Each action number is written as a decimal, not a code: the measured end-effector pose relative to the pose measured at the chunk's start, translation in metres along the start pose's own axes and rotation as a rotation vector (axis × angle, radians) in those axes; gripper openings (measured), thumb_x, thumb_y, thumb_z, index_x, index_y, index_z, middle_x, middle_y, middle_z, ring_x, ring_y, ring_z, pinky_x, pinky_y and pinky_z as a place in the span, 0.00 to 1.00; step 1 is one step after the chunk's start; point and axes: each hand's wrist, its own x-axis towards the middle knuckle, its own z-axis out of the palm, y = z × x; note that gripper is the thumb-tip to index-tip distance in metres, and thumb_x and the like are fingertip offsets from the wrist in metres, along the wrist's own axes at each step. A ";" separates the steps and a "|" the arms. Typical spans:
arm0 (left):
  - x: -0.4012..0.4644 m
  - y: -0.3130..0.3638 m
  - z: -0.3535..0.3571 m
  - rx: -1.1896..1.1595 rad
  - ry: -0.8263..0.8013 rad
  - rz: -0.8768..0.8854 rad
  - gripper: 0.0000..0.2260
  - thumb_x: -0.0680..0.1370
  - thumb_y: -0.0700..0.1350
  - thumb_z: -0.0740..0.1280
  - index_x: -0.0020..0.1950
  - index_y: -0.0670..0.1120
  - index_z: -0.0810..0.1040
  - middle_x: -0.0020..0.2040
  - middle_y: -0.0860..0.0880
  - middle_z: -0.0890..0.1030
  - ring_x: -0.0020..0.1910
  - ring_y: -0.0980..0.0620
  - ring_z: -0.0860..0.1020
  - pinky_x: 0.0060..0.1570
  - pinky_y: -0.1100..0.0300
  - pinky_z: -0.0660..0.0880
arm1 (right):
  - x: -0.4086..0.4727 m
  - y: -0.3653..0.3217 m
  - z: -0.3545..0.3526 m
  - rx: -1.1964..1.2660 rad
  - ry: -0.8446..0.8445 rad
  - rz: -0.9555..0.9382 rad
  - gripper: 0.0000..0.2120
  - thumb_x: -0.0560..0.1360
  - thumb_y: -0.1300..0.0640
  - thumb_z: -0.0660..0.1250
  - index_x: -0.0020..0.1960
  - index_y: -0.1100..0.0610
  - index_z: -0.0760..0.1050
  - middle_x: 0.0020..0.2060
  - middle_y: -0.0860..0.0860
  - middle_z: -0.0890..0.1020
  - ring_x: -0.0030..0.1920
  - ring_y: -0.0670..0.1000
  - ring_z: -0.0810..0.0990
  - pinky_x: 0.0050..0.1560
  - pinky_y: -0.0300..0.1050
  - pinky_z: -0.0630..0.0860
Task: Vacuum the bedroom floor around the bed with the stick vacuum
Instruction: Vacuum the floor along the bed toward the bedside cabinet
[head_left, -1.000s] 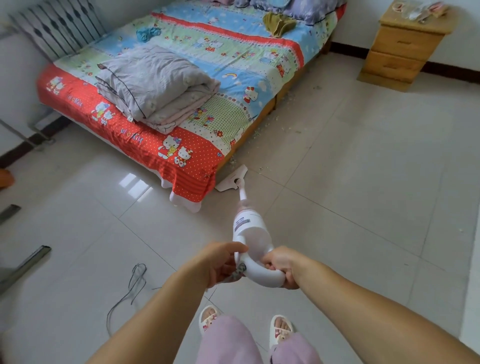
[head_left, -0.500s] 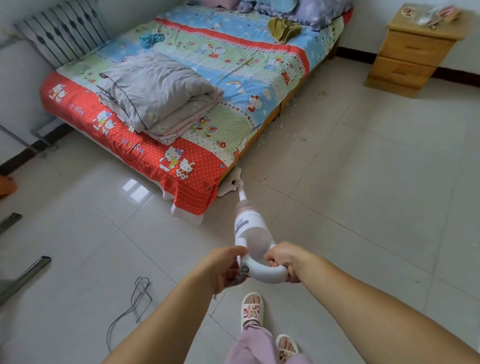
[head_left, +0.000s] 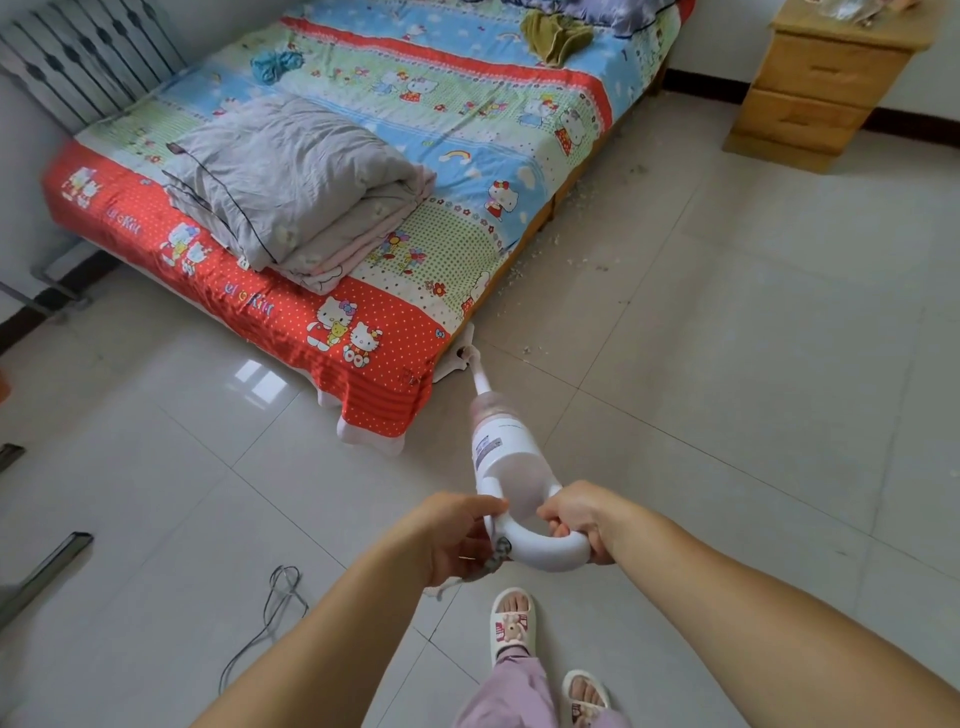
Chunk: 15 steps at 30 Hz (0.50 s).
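Since the earlier frames the stick vacuum has slid forward, its floor head now tucked against the corner of the bed and partly under the red dotted sheet. The left hand and right hand both curl their fingers round the smooth white loop handle (glossy plastic). Pale crumbs litter the shiny tiled floor beside the bed. A wooden nightstand keeps both drawers closed.

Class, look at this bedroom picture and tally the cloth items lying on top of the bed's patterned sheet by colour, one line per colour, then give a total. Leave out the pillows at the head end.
Grey folded quilt: 1
Teal bunched cloth: 1
Olive-green garment: 1
Total: 3
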 end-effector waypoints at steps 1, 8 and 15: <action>0.001 0.002 0.000 0.008 0.001 0.003 0.08 0.77 0.41 0.66 0.45 0.35 0.74 0.30 0.41 0.76 0.30 0.47 0.74 0.36 0.55 0.74 | 0.001 -0.001 0.000 0.005 -0.001 -0.002 0.11 0.79 0.63 0.59 0.38 0.59 0.71 0.25 0.49 0.68 0.14 0.42 0.63 0.18 0.31 0.63; 0.013 0.019 -0.008 -0.028 0.023 0.004 0.09 0.77 0.42 0.65 0.43 0.35 0.73 0.32 0.41 0.74 0.30 0.47 0.73 0.34 0.57 0.73 | 0.011 -0.025 0.004 0.048 0.007 -0.036 0.14 0.80 0.64 0.58 0.35 0.59 0.68 0.26 0.50 0.66 0.11 0.41 0.61 0.16 0.29 0.60; 0.023 0.037 -0.016 -0.076 0.102 0.037 0.10 0.77 0.42 0.66 0.41 0.37 0.74 0.21 0.45 0.75 0.19 0.53 0.73 0.24 0.65 0.74 | 0.021 -0.045 0.013 0.117 0.013 -0.061 0.13 0.79 0.65 0.58 0.36 0.60 0.68 0.27 0.50 0.66 0.10 0.41 0.60 0.15 0.27 0.59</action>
